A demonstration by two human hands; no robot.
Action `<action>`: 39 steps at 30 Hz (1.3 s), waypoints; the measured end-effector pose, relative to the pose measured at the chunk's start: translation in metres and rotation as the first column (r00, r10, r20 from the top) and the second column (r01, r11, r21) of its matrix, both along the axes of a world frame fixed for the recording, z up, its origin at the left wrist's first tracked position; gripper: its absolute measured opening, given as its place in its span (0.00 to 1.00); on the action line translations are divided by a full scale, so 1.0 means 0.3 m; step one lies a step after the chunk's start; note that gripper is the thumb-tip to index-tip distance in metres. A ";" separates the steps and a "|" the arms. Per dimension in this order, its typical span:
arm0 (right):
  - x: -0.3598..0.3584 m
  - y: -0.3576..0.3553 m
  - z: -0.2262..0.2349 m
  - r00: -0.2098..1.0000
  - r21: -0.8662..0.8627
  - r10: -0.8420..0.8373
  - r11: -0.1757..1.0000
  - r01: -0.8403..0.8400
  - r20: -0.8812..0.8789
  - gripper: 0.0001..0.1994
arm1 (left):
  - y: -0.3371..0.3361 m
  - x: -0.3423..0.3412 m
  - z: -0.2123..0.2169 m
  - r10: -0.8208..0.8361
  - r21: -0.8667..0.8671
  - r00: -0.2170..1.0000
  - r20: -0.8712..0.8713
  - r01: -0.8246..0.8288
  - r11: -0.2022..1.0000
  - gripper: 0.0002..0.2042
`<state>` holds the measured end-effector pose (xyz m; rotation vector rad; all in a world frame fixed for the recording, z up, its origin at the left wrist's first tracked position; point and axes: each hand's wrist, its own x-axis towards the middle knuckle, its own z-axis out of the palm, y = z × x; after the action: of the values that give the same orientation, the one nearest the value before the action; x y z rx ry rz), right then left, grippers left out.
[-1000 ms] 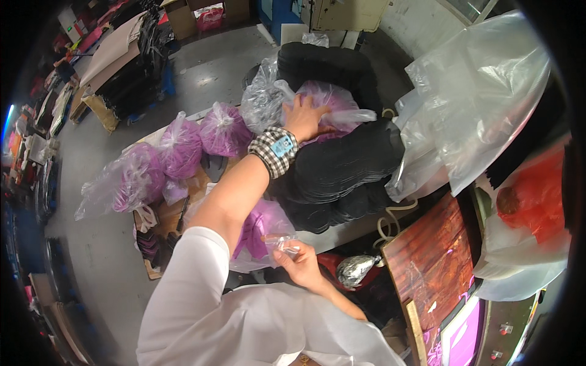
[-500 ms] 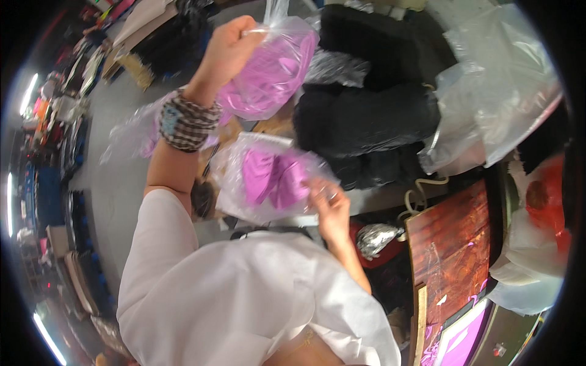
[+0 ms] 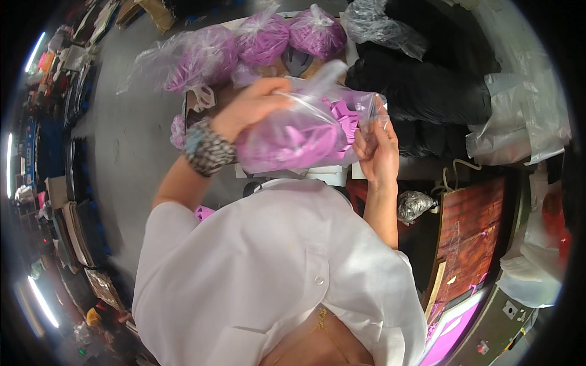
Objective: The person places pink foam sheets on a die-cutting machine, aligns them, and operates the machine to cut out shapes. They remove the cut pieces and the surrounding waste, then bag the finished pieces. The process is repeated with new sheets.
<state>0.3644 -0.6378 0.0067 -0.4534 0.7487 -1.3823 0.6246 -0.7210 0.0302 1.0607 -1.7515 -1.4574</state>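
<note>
A: Left hand (image 3: 253, 108), quick?
B: Closed on the gathered neck of a clear plastic front bag (image 3: 284, 146), fingers blurred. The bag hangs mid-frame, just above the white shirt (image 3: 244, 244), rounded out by its pink contents.

A: Why by the neck?
B: My read: the bunched film makes a natural handle and keeps the load from spilling. A twisted film tail (image 3: 328, 74) sticks up beside the fingers. Knotted or only twisted, can't tell.

A: Right hand (image 3: 379, 149)?
B: Right of centre, fingers bent in on the film of a second clear bag (image 3: 368, 105). Narrow grip. Whether some fingers sit inside the film, can't tell. Probably steadying that side, since film this thin would sag.

A: In the second bag?
B: Angular pink pieces (image 3: 346, 125), partly hidden by the front bag. The two bags overlap; touching or not, unclear.

A: Others?
B: Three filled pink bags, top of frame: left bag (image 3: 207, 58), middle bag (image 3: 262, 38), right bag (image 3: 317, 35). Side by side beyond the hands, likely to leave working room near the body. Black stacked pieces (image 3: 436, 88) at upper right, loose clear bags (image 3: 519, 116) at the right edge, likely within reach.
</note>
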 end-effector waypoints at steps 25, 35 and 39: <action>-0.068 0.089 -0.008 0.878 -0.154 -0.423 0.905 0.397 -0.224 0.18 | 0.068 0.034 -0.368 0.762 -0.906 0.631 0.145 -0.225 0.358 0.18; -0.052 0.049 0.244 0.655 -0.542 -0.642 0.741 0.396 -0.399 0.06 | 0.213 0.252 0.057 0.311 0.117 0.654 -0.689 -0.323 0.939 0.07; 0.011 0.112 0.393 0.446 -0.803 -0.765 0.576 0.153 -0.464 0.07 | 0.271 0.133 0.338 -0.101 -0.533 0.951 -0.293 -0.075 0.843 0.18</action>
<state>0.3677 -0.6042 0.1245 -1.6450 1.1586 -2.0621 0.6646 -0.6396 0.1317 0.4889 -1.7770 -0.9687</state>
